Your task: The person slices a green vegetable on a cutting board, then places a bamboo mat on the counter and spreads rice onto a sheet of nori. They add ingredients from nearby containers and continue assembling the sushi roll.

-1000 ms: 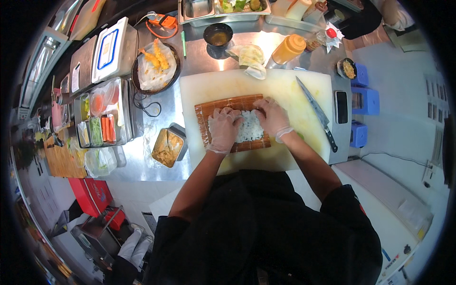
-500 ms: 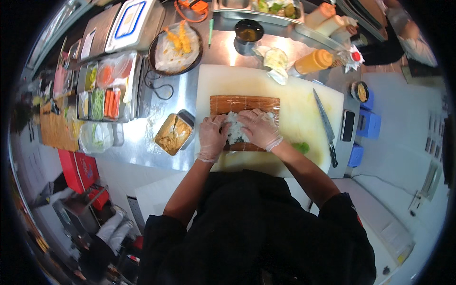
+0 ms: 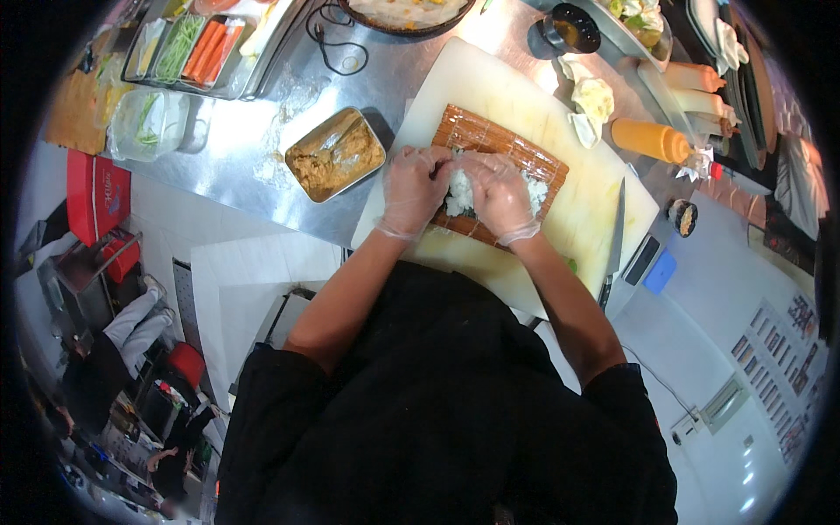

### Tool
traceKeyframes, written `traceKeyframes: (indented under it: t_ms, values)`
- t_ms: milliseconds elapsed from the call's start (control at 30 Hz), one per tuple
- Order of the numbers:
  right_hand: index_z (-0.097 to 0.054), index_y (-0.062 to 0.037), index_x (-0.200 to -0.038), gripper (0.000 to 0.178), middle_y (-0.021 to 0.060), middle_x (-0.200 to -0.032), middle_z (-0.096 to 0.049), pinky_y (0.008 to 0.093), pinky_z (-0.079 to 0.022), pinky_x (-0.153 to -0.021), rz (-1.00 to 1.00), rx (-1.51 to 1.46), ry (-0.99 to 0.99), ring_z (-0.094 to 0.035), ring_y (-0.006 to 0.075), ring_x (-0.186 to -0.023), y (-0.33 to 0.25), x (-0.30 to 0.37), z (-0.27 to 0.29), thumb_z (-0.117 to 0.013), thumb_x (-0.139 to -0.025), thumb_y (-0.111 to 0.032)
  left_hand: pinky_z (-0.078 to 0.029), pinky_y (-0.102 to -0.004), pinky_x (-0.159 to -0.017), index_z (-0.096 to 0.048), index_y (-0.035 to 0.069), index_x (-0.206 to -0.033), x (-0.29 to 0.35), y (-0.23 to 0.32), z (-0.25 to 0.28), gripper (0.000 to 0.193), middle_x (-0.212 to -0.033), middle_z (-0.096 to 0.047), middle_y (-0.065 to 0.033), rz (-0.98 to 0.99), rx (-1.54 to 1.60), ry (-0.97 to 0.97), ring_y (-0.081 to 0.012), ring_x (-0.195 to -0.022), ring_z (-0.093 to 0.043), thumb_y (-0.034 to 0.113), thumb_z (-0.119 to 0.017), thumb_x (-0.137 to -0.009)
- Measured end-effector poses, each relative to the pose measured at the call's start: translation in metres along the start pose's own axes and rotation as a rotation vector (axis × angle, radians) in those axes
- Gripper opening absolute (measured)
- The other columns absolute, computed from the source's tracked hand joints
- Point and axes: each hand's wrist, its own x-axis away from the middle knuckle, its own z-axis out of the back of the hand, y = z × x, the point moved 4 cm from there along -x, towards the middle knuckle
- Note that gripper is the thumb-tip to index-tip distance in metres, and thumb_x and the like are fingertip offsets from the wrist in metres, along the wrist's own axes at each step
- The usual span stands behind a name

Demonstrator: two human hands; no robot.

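Observation:
My left hand (image 3: 415, 188) and my right hand (image 3: 500, 192) both wear clear plastic gloves. They meet over a bed of white rice (image 3: 460, 194), with fingers curled and fingertips close together along its far left part. Dark sheet shows at the edge of the rice, probably seaweed. The right fingers press into the rice; what the left fingers pinch, if anything, is hidden. Beneath lies a film-covered bamboo rolling mat (image 3: 544, 161) on a white cutting board (image 3: 490, 74). A knife (image 3: 618, 229) rests at the board's right side.
Left of the board stands a metal tub of tan paste (image 3: 336, 156) with a spoon. Farther left are a tray of carrot sticks and greens (image 3: 206, 52) and a clear plastic container (image 3: 149, 124). An orange squeeze bottle (image 3: 649, 140), crumpled wrap (image 3: 591, 109) and black bowl (image 3: 570, 31) lie beyond the board.
The view has turned, so board and mat now appear tilted. My hands have drawn together, with fingers more curled, at the far left part of the rice.

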Motion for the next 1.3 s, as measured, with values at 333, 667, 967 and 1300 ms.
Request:
traceKeyframes:
  t_ms: [333, 667, 967, 1300]
  values:
    - [-0.080, -0.0040, -0.108, 0.020, 0.0139, -0.105, -0.077, 0.0400, -0.060, -0.082, -0.377, -0.150, 0.050, -0.075, 0.0324, -0.096, 0.017, -0.016, -0.007, -0.083, -0.091, -0.013, -0.054, -0.0456, -0.083, -0.080, 0.013, -0.105, 0.005, -0.005, -0.002, 0.018, -0.097, -0.078, -0.0088, -0.122, 0.046, 0.047, -0.0338, -0.091, -0.069, 0.010, -0.081, -0.087]
    - [-0.082, -0.0082, -0.102, 0.025, 0.0102, -0.104, -0.077, 0.0438, -0.056, -0.094, -0.314, 0.009, 0.055, -0.072, 0.0309, -0.101, 0.033, 0.023, 0.015, -0.090, -0.084, -0.023, -0.042, -0.0509, -0.097, -0.076, 0.021, -0.118, -0.014, 0.021, -0.022, 0.043, -0.121, -0.070, -0.0020, -0.223, -0.274, -0.249, -0.0307, -0.115, -0.062, 0.007, -0.072, -0.078]
    - [-0.081, -0.0056, -0.107, 0.018, 0.0133, -0.108, -0.078, 0.0427, -0.057, -0.094, -0.268, 0.008, 0.165, -0.072, 0.0330, -0.106, 0.029, 0.039, 0.010, -0.082, -0.090, -0.013, -0.040, -0.0498, -0.094, -0.079, 0.025, -0.094, -0.022, 0.020, -0.032, 0.010, -0.106, -0.072, 0.0012, -0.223, -0.284, -0.200, -0.0279, -0.111, -0.062, 0.032, -0.083, -0.087]
    - [-0.083, -0.0088, -0.092, 0.015, 0.0090, -0.101, -0.079, 0.0444, -0.055, -0.094, -0.563, -0.117, 0.088, -0.071, 0.0334, -0.104, 0.056, 0.037, 0.027, -0.084, -0.090, -0.024, -0.039, -0.0498, -0.092, -0.081, 0.025, -0.095, -0.017, 0.031, -0.038, 0.011, -0.108, -0.073, 0.0038, -0.511, -0.346, -0.171, -0.0255, -0.108, -0.061, 0.030, -0.083, -0.086]
